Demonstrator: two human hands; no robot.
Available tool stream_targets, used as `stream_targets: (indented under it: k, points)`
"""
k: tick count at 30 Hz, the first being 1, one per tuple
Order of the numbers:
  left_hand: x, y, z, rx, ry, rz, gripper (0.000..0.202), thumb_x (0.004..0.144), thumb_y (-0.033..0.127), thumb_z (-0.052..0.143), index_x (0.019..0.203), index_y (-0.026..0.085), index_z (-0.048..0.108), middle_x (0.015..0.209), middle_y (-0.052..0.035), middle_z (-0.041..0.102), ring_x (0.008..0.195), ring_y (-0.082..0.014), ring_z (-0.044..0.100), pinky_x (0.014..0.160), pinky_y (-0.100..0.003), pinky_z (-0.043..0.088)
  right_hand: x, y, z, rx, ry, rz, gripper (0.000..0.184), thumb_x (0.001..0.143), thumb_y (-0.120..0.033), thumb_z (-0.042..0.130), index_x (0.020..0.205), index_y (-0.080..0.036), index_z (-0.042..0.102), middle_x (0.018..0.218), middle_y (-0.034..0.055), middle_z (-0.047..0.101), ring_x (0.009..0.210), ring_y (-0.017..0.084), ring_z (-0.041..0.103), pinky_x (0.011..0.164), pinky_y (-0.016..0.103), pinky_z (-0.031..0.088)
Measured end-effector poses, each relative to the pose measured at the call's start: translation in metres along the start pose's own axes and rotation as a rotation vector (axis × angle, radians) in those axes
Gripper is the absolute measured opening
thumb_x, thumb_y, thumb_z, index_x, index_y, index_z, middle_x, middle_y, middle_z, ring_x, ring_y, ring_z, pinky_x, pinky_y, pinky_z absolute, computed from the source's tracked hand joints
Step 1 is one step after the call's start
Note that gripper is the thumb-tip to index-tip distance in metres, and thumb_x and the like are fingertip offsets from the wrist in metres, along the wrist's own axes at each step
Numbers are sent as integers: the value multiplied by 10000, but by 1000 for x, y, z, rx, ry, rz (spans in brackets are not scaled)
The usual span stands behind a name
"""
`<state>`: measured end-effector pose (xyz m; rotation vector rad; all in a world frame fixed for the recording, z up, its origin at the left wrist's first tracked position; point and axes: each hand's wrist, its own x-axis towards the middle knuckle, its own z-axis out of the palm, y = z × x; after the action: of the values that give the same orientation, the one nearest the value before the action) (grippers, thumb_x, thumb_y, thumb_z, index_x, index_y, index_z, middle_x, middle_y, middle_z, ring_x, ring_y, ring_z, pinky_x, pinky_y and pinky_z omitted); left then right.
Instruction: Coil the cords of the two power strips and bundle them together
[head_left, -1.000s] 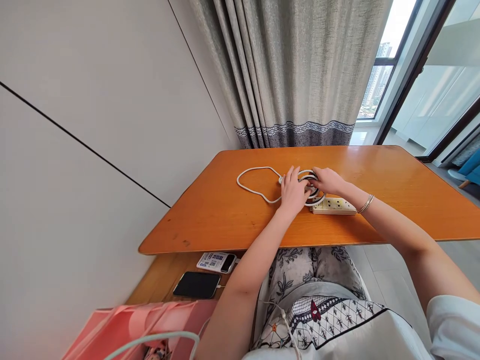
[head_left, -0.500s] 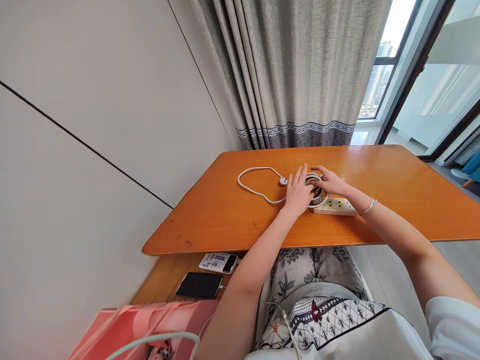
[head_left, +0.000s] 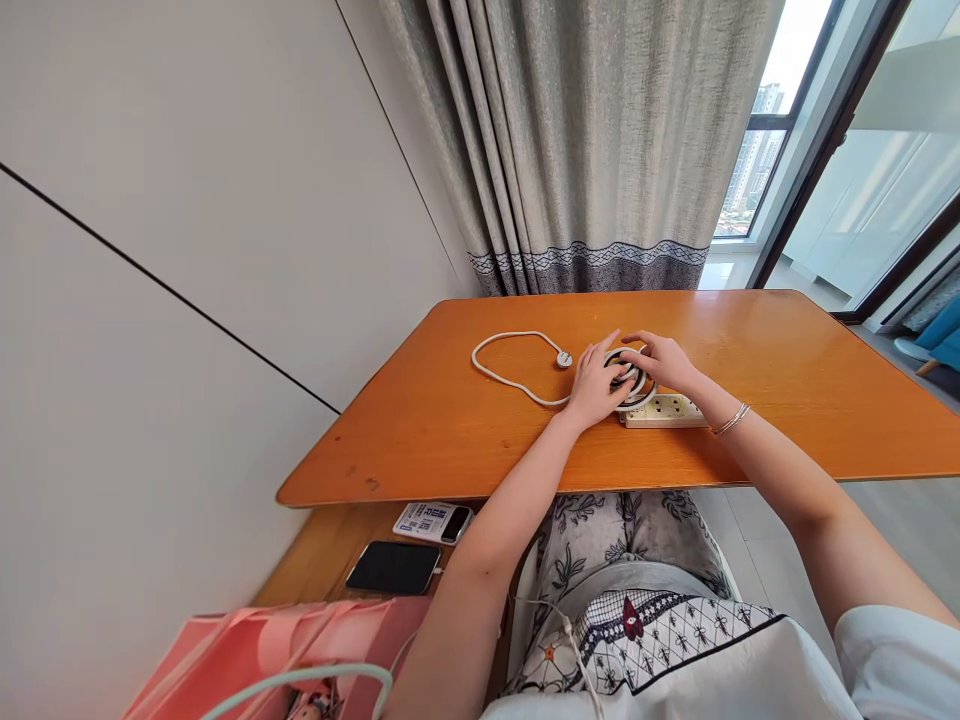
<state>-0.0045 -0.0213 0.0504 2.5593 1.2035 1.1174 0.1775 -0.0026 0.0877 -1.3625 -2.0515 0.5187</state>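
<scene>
On the orange table lies a cream power strip with a white cable. Part of the cable is wound into a small coil just beyond the strip. Both of my hands rest on that coil: my left hand presses its left side with fingers together, my right hand covers its right side with bent fingers. The remaining cable runs out to the left in a loose loop and ends in a white plug.
A grey curtain hangs behind the table and a white wall stands on the left. On a lower wooden bench lie a black phone and a power bank. A pink bag sits at the bottom left.
My left hand has slid right, off the plug and onto the coil. The plug now lies uncovered on the table. My right hand stays on the coil.
</scene>
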Motion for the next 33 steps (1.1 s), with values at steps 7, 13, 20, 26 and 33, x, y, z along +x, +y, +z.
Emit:
stream_targets:
  k: [7,13,20,26,33]
  points:
    - [-6,-4,1,-219,139,82,282,802,371,762,682,173,602,1530,-174,448,1363,-311,501,1143,-491,426,18,29,17,296,-2,-100,429,901,-552,552,969,-171,735,897,73,760,779,197,670,723,309,525]
    - [-2,-15,5,-458,283,18,416,856,539,683,690,166,605,1469,-176,481,1249,-275,569,1092,-480,473,12,22,20,214,121,-403,329,956,-328,464,1158,-223,702,1196,101,719,1136,227,647,1015,411,495]
    - [4,-29,7,-656,359,-172,579,856,703,578,653,163,628,1424,-182,538,1152,-264,614,1049,-489,493,-5,-6,21,2,75,-462,295,913,-314,534,1147,-180,652,1086,124,723,993,251,657,902,403,512]
    - [2,-28,7,-753,335,-80,616,799,735,630,1119,208,619,1513,-190,460,1224,-265,632,1039,-423,517,0,-22,8,-73,149,-305,165,953,-312,536,958,-213,668,962,98,766,875,237,698,843,361,499]
    - [2,-16,-14,-446,170,23,1129,566,767,794,1478,192,457,1505,-223,517,1381,-378,521,1134,-498,434,-4,-38,-4,317,238,-445,105,927,-301,586,936,-234,667,1145,89,770,1203,257,684,973,392,533]
